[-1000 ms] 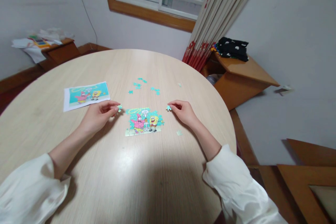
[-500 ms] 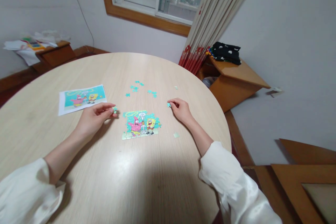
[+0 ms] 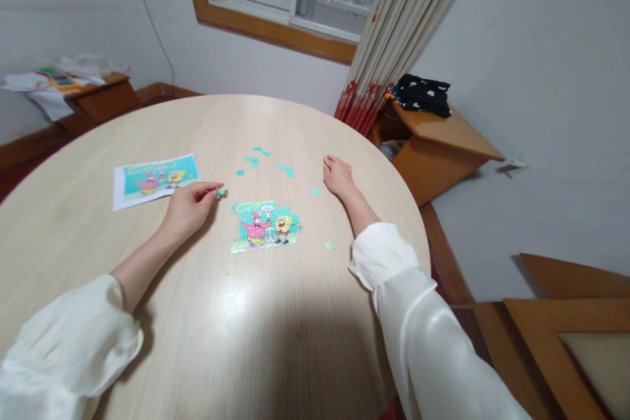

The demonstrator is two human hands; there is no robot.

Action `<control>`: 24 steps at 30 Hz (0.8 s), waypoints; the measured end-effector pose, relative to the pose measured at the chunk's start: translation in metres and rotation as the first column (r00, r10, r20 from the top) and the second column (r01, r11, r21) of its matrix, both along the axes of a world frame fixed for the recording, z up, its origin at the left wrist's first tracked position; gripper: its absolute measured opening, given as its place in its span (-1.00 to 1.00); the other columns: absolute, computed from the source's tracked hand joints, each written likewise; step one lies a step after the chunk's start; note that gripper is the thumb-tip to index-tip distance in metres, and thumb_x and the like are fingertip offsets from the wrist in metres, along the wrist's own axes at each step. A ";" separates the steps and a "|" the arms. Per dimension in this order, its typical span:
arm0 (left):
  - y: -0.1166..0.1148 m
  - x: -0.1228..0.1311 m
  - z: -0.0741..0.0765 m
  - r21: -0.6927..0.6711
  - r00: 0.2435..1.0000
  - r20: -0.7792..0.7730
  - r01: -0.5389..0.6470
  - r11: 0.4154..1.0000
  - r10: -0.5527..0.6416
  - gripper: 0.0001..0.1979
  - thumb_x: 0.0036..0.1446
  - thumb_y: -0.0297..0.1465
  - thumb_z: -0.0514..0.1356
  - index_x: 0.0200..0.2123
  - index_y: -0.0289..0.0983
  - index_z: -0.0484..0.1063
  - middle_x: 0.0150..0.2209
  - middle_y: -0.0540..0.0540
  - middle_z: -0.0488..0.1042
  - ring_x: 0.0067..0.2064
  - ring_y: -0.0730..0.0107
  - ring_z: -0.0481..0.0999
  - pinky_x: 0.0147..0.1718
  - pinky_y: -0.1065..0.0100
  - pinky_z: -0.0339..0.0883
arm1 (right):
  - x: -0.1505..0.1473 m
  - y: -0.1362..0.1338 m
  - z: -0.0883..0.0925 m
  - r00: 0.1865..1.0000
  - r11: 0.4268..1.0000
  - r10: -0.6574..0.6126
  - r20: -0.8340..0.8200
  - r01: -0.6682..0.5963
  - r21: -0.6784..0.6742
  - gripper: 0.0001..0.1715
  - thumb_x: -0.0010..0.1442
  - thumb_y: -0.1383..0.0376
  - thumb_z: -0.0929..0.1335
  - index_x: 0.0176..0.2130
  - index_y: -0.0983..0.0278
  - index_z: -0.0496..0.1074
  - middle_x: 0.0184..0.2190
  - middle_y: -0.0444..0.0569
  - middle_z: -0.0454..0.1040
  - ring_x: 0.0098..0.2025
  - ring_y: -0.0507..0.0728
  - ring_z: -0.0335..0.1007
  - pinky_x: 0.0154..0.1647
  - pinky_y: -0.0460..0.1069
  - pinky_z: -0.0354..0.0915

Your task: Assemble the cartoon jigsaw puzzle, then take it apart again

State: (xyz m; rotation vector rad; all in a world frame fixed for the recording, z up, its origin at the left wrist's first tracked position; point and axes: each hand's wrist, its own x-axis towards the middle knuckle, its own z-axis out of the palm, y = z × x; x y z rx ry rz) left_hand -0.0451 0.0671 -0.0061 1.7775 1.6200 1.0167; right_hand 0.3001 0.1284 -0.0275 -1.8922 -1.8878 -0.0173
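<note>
A partly assembled cartoon jigsaw (image 3: 264, 226) lies in the middle of the round wooden table (image 3: 236, 328). My left hand (image 3: 189, 207) rests just left of it, pinching a small teal puzzle piece (image 3: 221, 192) between thumb and forefinger. My right hand (image 3: 337, 176) is stretched out past the jigsaw's right side, fingers bent down together on the table top; what is under them is hidden. A loose teal piece (image 3: 314, 191) lies on the table just left of that wrist. Several more loose pieces (image 3: 256, 159) are scattered beyond the jigsaw.
A printed reference picture (image 3: 155, 179) lies left of my left hand. A pale piece (image 3: 329, 245) sits by my right forearm. A wooden side cabinet (image 3: 443, 141) with black spotted cloth (image 3: 423, 93) stands beyond the table's right edge, beside a curtain (image 3: 394, 26).
My right hand let go of its teal piece, which now lies on the table, and reached farther forward. My left hand moved slightly forward, still pinching its piece.
</note>
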 end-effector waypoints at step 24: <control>-0.027 0.022 0.009 0.370 0.921 -0.304 0.349 0.861 -0.243 -0.74 0.14 -0.41 0.02 -0.24 -0.26 0.50 -0.20 -0.17 0.44 -0.17 0.24 0.46 -0.13 0.22 0.36 | 0.030 -0.026 -0.008 0.782 0.990 0.073 -0.619 0.020 0.142 -0.70 0.00 0.28 0.39 -0.24 0.36 0.53 -0.42 -0.02 0.48 -0.41 0.05 0.33 -0.29 0.02 0.35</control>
